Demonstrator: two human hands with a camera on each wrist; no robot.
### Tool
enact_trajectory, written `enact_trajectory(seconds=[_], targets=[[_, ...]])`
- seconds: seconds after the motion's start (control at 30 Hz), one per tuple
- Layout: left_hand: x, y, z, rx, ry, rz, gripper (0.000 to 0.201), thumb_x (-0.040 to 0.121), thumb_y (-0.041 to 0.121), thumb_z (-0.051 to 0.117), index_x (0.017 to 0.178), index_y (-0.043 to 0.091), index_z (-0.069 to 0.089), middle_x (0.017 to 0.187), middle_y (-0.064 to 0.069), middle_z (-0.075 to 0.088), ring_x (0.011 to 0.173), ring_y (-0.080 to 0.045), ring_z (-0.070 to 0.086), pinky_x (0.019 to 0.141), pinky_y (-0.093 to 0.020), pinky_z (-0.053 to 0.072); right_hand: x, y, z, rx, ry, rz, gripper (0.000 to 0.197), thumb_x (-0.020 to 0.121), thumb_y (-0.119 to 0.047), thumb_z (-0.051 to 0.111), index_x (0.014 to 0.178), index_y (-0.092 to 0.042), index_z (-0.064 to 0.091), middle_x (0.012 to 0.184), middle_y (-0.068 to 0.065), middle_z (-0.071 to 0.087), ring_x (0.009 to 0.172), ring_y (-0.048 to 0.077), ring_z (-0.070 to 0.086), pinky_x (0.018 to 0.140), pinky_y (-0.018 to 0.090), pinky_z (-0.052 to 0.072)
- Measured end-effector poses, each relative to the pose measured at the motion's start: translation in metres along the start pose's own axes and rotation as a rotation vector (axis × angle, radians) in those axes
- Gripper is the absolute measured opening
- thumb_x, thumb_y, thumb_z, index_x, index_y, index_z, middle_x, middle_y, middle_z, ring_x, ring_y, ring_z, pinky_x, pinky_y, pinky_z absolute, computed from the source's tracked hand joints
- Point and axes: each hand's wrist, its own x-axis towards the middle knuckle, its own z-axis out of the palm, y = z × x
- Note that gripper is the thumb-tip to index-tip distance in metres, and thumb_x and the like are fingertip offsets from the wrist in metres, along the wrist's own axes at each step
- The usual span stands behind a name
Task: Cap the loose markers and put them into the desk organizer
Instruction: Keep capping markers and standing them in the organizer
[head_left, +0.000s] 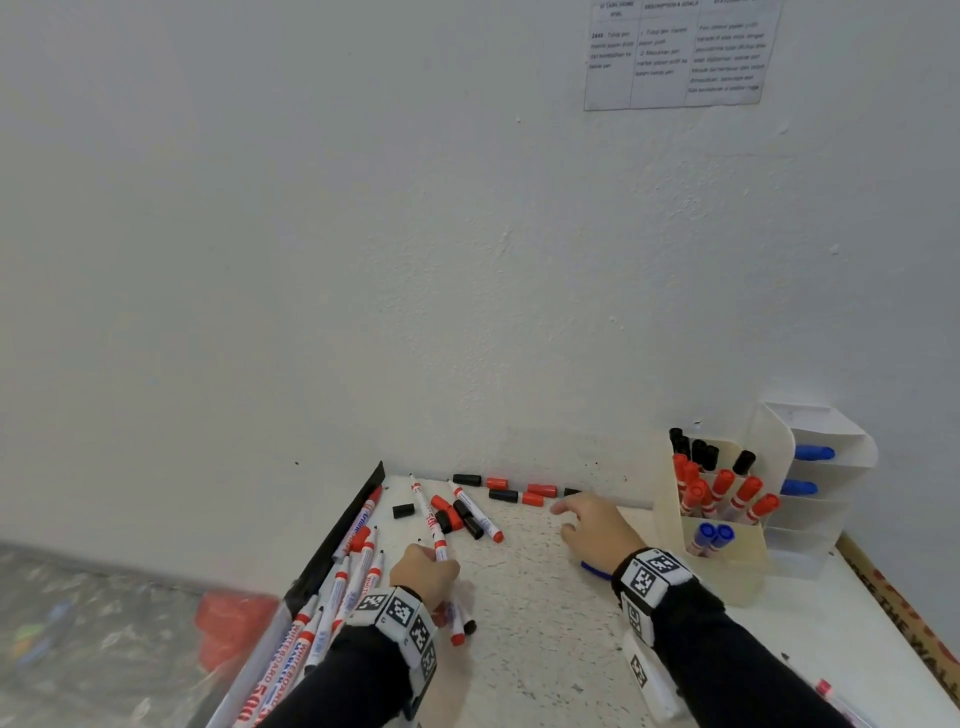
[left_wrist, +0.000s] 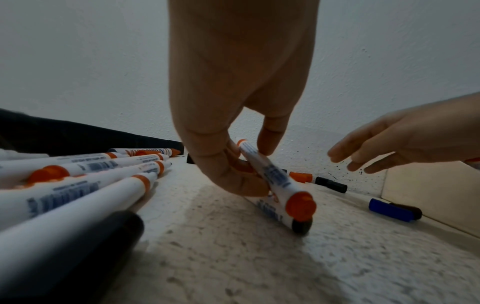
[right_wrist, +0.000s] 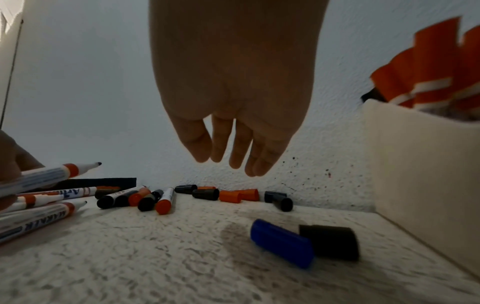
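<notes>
Far left: a heap of uncapped markers (head_left: 337, 587) along the edge of the bench (head_left: 545, 613), tips toward the wall, probably parked there as stock waiting for caps. Next, the left grip (head_left: 423, 571), clamped on one marker (head_left: 438, 543): pinches the barrel about mid-length between thumb and fingers, with the bare tip pointing away toward the wall and the red tail back toward the wrist. Seems held that way to leave the tip end free for a cap. Just beneath it, flat on the bench, a second, black-tailed marker (left_wrist: 301, 226), not gripped as far as can be told. Further right, scattered caps (head_left: 519, 493), red and black, some in a loose cluster mid-bench and others strung along the foot of the wall, likely rolled or pushed there. Above the near end of that row, the right grip (head_left: 592, 525): fingers apart and nearly straight, holding nothing, hovering clear of the bench. Looks like a reach for a red cap to match the pinched marker, though which cap cannot be told. Below that wrist, a blue cap (right_wrist: 281, 244) and a black cap (right_wrist: 330, 242), touching, just beside the organizer (head_left: 727, 571). Far right, against the wall, the organizer itself, with capped markers (head_left: 727, 493) standing caps-up, black at the back, red in the middle, blue in front, apparently sorted by colour.
</notes>
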Motion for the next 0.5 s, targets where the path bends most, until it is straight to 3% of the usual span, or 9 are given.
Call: enact_trajectory(seconds=[0.17, 0.37, 0.5], targets=[[0.009, 0.008, 0.001, -0.039, -0.013, 0.022, 0.032, 0.092, 0.019, 0.05, 0.123, 0.015, 0.043, 0.11, -0.012, 0.056, 0.081, -0.022, 0.063, 0.08, -0.036, 0.059, 0.031, -0.01, 0.017, -0.121, -0.186, 0.052, 0.051, 0.091, -0.011, 0.044, 0.142, -0.016, 0.035, 0.149, 0.004, 0.031, 0.138, 0.021, 0.028, 0.113, 0.029, 0.023], [0.021, 0.016, 0.005, -0.068, -0.05, 0.044, 0.032, 0.092, 0.019, 0.051, 0.123, 0.018, 0.043, 0.093, -0.003, 0.051, 0.076, -0.017, 0.061, 0.079, -0.034, 0.059, 0.058, -0.015, 0.03, -0.327, -0.253, 0.115, 0.06, 0.092, -0.014, 0.041, 0.146, -0.024, 0.018, 0.155, -0.001, 0.014, 0.138, 0.031, 0.019, 0.112, 0.042, 0.023], [0.026, 0.016, 0.006, -0.044, -0.058, 0.061, 0.031, 0.092, 0.021, 0.051, 0.122, 0.018, 0.043, 0.09, -0.001, 0.05, 0.076, -0.015, 0.059, 0.081, -0.033, 0.058, 0.067, -0.013, 0.036, -0.402, -0.286, 0.135, 0.06, 0.092, -0.016, 0.039, 0.146, -0.031, 0.018, 0.154, 0.001, 0.017, 0.139, 0.031, 0.018, 0.111, 0.047, 0.02]])
